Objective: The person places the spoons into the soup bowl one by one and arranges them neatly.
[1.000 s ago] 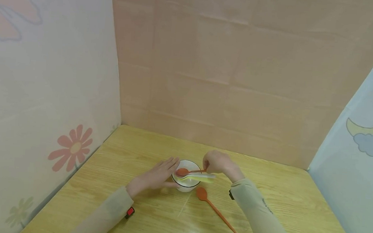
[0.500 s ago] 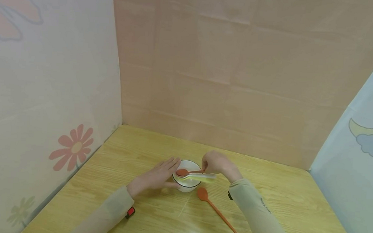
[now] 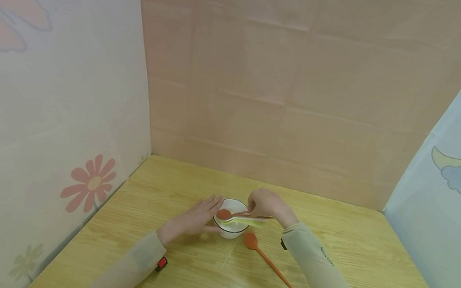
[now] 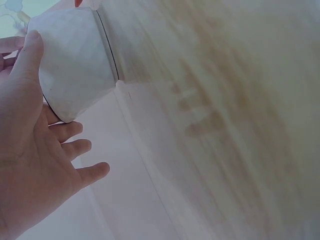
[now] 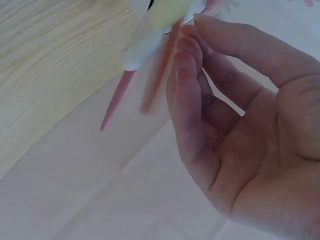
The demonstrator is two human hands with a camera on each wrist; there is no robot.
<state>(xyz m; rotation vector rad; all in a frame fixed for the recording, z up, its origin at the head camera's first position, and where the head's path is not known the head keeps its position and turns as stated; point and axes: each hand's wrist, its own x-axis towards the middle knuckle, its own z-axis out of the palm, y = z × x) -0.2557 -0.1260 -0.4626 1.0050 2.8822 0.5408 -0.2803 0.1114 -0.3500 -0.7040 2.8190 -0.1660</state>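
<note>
My left hand (image 3: 192, 218) grips the side of a white dark-rimmed bowl (image 3: 230, 234), fingers at its far side and thumb at the near side; the left wrist view shows the bowl (image 4: 75, 60) between them. Several spoons lie across the bowl, handles over the right rim: a white one, a yellow one (image 3: 255, 222) and an orange spoon (image 3: 224, 214) on top. Two reddish handles show in the right wrist view, the nearer handle (image 5: 161, 70) blurred at my fingertips. My right hand (image 3: 268, 203) pinches at the orange spoon's handle; the contact is partly hidden.
Another orange spoon (image 3: 270, 263) lies on the wooden table (image 3: 191, 265), in front of the bowl and slanting toward the right. Cloth walls stand at the left, the back (image 3: 263, 132) and the right.
My right hand has lowered slightly, and the orange handle has come down toward the other spoons. A thin reddish handle now shows beyond the hand's underside. The left hand stays on the bowl.
</note>
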